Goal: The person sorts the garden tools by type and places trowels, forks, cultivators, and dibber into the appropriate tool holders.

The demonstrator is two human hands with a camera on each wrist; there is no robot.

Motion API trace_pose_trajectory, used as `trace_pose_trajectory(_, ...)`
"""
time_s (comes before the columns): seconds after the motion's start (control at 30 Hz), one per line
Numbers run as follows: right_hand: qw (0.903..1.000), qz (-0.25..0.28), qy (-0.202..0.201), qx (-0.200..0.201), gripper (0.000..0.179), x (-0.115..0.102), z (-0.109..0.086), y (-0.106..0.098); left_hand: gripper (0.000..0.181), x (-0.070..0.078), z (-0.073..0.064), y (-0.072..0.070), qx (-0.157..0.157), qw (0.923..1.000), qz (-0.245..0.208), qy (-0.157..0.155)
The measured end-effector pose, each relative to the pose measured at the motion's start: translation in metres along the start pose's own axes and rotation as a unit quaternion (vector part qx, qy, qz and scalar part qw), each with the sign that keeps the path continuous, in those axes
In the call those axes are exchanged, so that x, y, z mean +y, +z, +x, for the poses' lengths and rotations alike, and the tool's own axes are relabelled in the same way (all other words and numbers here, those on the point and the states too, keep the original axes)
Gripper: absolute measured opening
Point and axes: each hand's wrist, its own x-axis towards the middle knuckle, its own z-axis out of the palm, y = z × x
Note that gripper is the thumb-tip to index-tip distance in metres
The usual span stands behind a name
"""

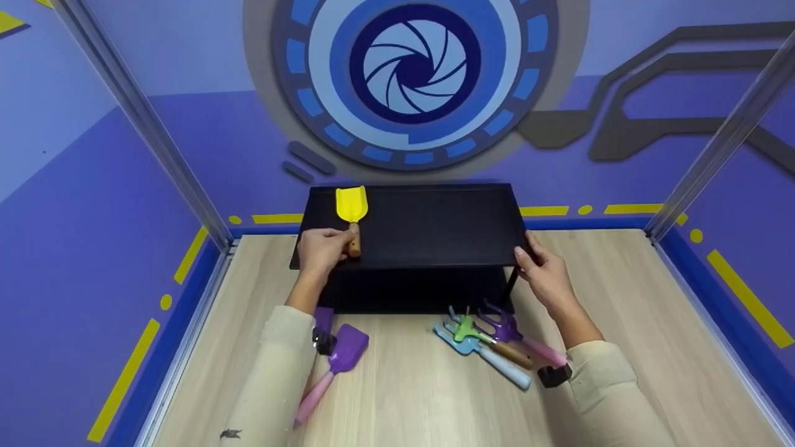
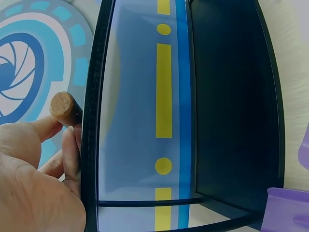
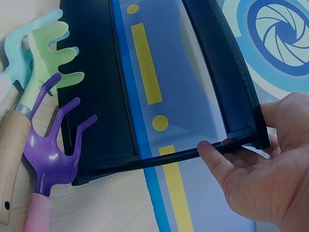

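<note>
A black two-tier shelf stands against the back wall. Over the left part of its top tier lies a small yellow shovel, blade pointing to the wall. My left hand pinches its wooden handle between thumb and fingers, close to the shelf's front edge. At the other end, my right hand grips the top tier's front right corner. In the right wrist view, the thumb and fingers of that hand are around the corner and the thin side leg.
Left of middle, a purple shovel with a pink handle lies on the wooden table, beside another purple piece partly behind my left wrist. Blue, green and purple hand rakes overlap at the shelf's front right.
</note>
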Motion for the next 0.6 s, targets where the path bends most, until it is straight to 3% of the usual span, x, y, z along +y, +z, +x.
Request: trace_pose_trajectory(0.6, 1.0, 0.006, 0.0, -0.001, 0.063, 0.0011, 0.001, -0.0008, 0.039, -0.0008, 0.0015, -0.0019, -0.007, 0.9999, -0.01, -0.009)
